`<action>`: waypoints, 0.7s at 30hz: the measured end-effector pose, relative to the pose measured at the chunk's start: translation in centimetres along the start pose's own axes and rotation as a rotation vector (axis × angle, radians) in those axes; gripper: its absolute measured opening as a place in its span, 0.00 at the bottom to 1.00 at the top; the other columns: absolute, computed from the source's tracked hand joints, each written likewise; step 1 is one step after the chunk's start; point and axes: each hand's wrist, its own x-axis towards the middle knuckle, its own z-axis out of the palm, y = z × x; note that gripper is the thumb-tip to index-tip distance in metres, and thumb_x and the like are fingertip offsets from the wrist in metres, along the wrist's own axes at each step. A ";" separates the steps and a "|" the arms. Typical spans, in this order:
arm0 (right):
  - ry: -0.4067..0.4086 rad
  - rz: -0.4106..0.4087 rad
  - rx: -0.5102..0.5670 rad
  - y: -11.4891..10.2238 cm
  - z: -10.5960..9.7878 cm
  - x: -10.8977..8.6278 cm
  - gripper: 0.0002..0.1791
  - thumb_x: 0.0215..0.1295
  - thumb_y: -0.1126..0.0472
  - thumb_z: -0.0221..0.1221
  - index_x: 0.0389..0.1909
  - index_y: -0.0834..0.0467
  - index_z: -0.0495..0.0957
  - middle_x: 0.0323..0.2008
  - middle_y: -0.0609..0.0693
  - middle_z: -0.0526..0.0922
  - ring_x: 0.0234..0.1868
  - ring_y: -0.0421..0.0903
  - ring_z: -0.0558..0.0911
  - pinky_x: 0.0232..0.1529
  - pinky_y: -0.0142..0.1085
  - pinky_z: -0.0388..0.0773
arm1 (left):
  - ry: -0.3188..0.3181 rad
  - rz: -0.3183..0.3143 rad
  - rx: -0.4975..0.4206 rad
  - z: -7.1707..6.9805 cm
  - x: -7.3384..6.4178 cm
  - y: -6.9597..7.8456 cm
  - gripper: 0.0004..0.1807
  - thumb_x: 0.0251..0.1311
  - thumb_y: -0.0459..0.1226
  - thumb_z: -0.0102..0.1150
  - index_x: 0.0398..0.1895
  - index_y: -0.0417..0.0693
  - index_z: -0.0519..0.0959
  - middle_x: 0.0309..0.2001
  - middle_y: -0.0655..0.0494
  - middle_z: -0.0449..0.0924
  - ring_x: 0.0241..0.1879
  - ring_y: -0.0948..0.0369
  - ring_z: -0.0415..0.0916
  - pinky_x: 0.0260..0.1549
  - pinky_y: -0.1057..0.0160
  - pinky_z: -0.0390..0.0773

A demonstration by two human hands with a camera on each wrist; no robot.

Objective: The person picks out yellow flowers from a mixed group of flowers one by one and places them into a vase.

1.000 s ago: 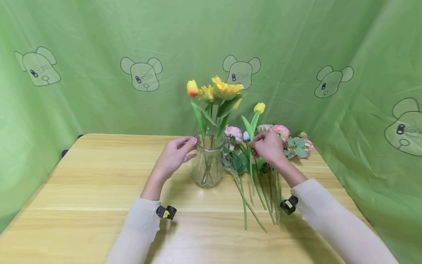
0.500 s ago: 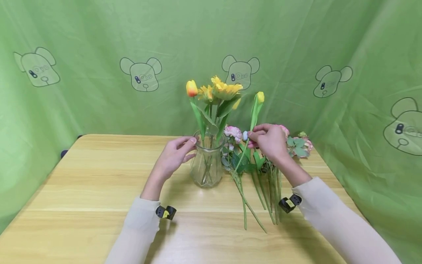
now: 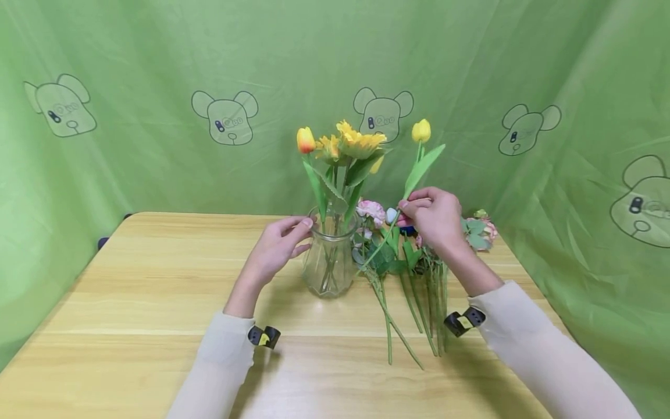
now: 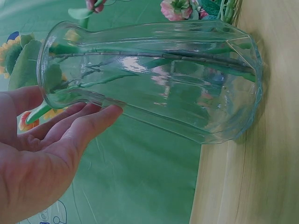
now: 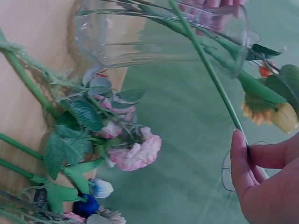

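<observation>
A clear glass vase [image 3: 328,265] stands upright on the table, holding sunflowers [image 3: 358,141], an orange-yellow tulip [image 3: 306,141] and another yellow bloom. My left hand [image 3: 277,247] holds the vase by its neck, with the thumb at the rim and the fingers [image 4: 88,126] lying along the glass. To the right of the vase, my right hand [image 3: 434,218] pinches the stem of a yellow tulip [image 3: 421,131] between thumb and fingers. The tulip's bloom points up, and its green stem [image 5: 212,77] slants down to the left, past the vase's side.
Loose flowers lie on the table's right: a pink-white carnation-like bloom [image 3: 371,210], a pale blue tulip [image 3: 391,216] and pink flowers [image 3: 489,231]. Several green stems [image 3: 389,326] point toward the front. A green curtain [image 3: 298,64] hangs behind the wooden table [image 3: 157,279].
My right hand has raised the yellow tulip from among the loose flowers, and its stem has swung toward the vase. My left hand stays at the vase neck.
</observation>
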 end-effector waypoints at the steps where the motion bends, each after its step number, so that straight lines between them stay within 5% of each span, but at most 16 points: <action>1: 0.008 -0.004 0.015 -0.2 -0.1 0.0 0.16 0.72 0.61 0.61 0.53 0.67 0.74 0.32 0.50 0.89 0.28 0.41 0.89 0.22 0.31 0.85 | 0.001 -0.001 0.000 0.0 0.0 0.0 0.26 0.77 0.45 0.51 0.68 0.35 0.71 0.68 0.44 0.73 0.68 0.49 0.72 0.62 0.62 0.80; 5: 0.038 -0.010 0.101 -0.9 -0.7 -0.1 0.15 0.71 0.63 0.61 0.53 0.67 0.74 0.29 0.40 0.88 0.28 0.39 0.88 0.40 0.30 0.89 | 0.004 -0.004 0.000 0.0 0.0 0.0 0.26 0.77 0.45 0.51 0.67 0.35 0.71 0.68 0.45 0.74 0.67 0.50 0.73 0.62 0.64 0.81; 9: 0.058 0.002 0.169 -1.4 -1.2 0.0 0.14 0.71 0.61 0.62 0.52 0.64 0.75 0.28 0.39 0.88 0.28 0.38 0.88 0.24 0.25 0.82 | 0.004 -0.001 0.000 0.0 -0.1 0.0 0.26 0.77 0.45 0.51 0.68 0.35 0.71 0.68 0.45 0.73 0.67 0.50 0.73 0.62 0.64 0.81; 11: 0.067 0.004 0.212 -1.6 -1.4 0.2 0.13 0.71 0.62 0.62 0.51 0.63 0.75 0.28 0.40 0.89 0.28 0.38 0.88 0.23 0.25 0.82 | 0.004 0.000 0.000 0.1 -0.1 0.1 0.26 0.77 0.45 0.51 0.68 0.35 0.71 0.68 0.45 0.73 0.67 0.50 0.73 0.62 0.63 0.81; 16: 0.101 -0.017 0.349 -1.9 -1.9 0.6 0.10 0.70 0.67 0.62 0.48 0.66 0.75 0.31 0.45 0.87 0.30 0.40 0.88 0.42 0.31 0.89 | 0.003 -0.001 -0.008 0.1 0.0 0.1 0.26 0.77 0.45 0.51 0.67 0.35 0.72 0.68 0.45 0.74 0.67 0.50 0.73 0.62 0.63 0.81; 21: 0.136 -0.016 0.418 -2.4 -2.1 0.9 0.09 0.70 0.67 0.61 0.47 0.65 0.74 0.33 0.50 0.85 0.31 0.41 0.88 0.45 0.31 0.89 | -0.010 0.005 -0.027 0.1 0.0 0.0 0.26 0.77 0.44 0.50 0.67 0.33 0.71 0.69 0.44 0.73 0.68 0.49 0.72 0.63 0.61 0.80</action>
